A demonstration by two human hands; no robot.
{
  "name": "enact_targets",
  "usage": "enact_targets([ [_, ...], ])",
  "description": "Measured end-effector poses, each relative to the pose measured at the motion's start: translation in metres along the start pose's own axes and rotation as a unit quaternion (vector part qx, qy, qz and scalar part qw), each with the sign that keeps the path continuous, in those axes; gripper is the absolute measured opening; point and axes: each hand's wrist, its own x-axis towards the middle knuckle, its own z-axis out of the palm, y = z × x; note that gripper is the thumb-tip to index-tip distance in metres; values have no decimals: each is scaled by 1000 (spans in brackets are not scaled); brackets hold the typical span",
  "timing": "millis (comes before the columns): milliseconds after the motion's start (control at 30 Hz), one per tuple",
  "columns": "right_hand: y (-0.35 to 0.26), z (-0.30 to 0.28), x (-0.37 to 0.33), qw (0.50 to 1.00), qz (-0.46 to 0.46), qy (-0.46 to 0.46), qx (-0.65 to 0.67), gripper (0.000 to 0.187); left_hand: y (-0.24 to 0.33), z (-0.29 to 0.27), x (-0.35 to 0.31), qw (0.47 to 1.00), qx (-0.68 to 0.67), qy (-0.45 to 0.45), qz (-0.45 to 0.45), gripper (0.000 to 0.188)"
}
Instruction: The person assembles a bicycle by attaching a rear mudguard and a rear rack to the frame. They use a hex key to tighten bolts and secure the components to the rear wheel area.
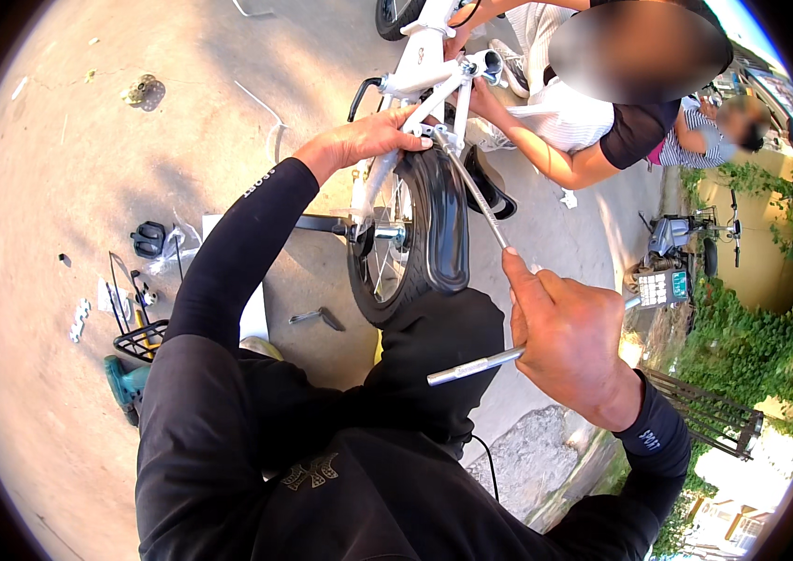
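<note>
A small bicycle with a white frame (426,82) stands in front of me, its wheel (380,271) toward my legs. A glossy black fender (446,220) runs over the tyre. My left hand (366,140) is closed on the white tubes just above the wheel, its thumb by the fender's upper end. In my right hand (569,332) is a silver T-handle wrench (483,204), fist around its crossbar and index finger along the shaft. The wrench's tip meets the frame beside my left thumb; the exact fastener is too small to make out.
Across from me a person (555,140) holds the frame with both hands. On the ground at left lie a pedal (149,239), a black rack (139,341), a teal power tool (125,388) and a folding tool (320,318). A parked scooter (672,243) stands at right, beyond another person.
</note>
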Motion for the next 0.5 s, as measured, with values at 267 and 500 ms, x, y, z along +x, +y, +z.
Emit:
enact_targets([
  [267, -4, 4, -2, 995, 63, 35, 75, 48, 0, -2, 1, 1000, 13, -2, -6, 49],
  [500, -7, 12, -7, 980, 115, 74, 143, 41, 2, 3, -1, 999, 34, 7, -2, 52],
])
